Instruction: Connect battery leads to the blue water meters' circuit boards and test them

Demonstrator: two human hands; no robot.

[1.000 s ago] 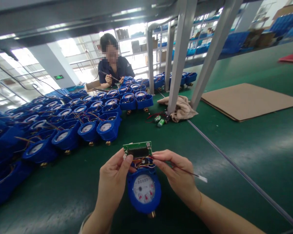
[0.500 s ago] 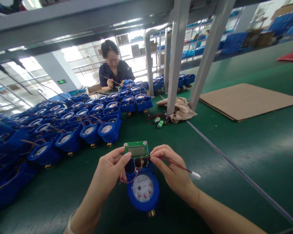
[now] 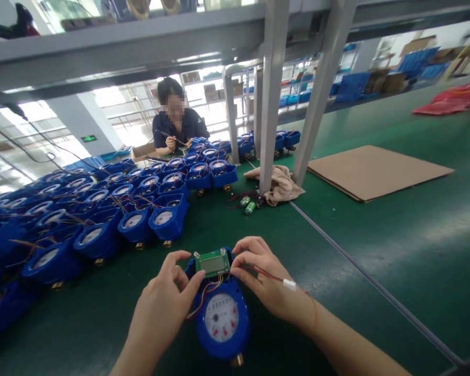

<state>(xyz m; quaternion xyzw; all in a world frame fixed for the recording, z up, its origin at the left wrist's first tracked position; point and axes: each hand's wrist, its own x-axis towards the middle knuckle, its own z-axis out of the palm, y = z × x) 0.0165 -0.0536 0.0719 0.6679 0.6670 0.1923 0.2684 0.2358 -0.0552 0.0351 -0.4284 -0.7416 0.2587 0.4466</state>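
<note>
Green work table, wide, runs far. Big block of blue water meters fills the left side, near to far, many with loose wires. Cardboard sheet lies far right. Grey frame leg stands mid-table, beige rag bunched at its foot, two small green batteries with red leads just left of the rag. A co-worker sits at the far end, both hands on a tool over the meters.

Near centre: one blue water meter flat on the table, dial up, brass fitting at its near edge. Small green LCD circuit board sits at the meter's far end, over the open compartment, coloured wires trailing under it.

Left hand: thumb and forefinger pinching the board's left edge. Right hand: fingertips pinching the board's right edge, red wire with white connector draped over the hand's back.

Risks, judged: wires look bunched under the board, so pressing down could trap or kink them. Board looks slightly tilted; uneven push could seat it crooked. The loose connector could snag on the hand and tug its lead.
</note>
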